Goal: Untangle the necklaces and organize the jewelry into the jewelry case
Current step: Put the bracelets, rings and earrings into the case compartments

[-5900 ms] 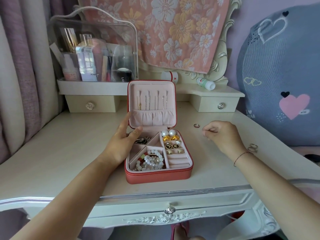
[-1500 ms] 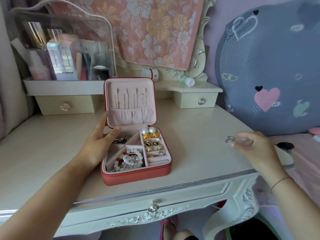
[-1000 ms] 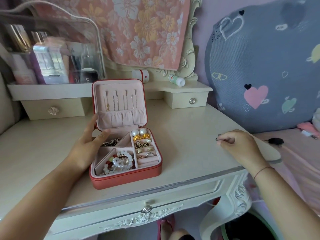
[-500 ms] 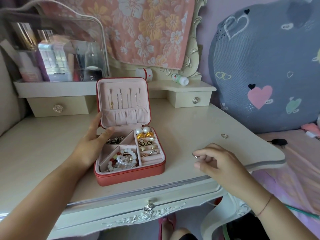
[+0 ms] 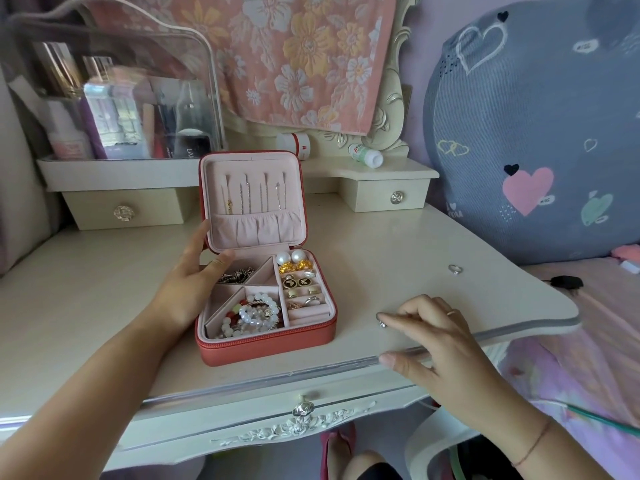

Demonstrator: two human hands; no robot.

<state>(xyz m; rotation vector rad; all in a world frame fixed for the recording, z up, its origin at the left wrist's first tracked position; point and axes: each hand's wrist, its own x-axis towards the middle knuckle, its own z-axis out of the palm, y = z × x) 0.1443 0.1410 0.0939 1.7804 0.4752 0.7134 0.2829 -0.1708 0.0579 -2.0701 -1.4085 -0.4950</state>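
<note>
Jewelry case (image 5: 266, 348) sits open on desk (image 5: 415, 244), left hand (image 5: 183, 289) flat against its left side, right hand (image 5: 446, 344) at 4 o'clock, fingertips on small ring (image 5: 382, 324), grip unclear; a loose hold could drop it off the desk edge.

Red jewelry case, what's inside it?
Two pearl earrings, gold pieces and rings on the right, beaded bracelets in front, a dark tangle at back left. The left hand covers part of that compartment.

Cream dressing table (image 5: 398, 258), lilac wall (image 5: 426, 26)
</note>
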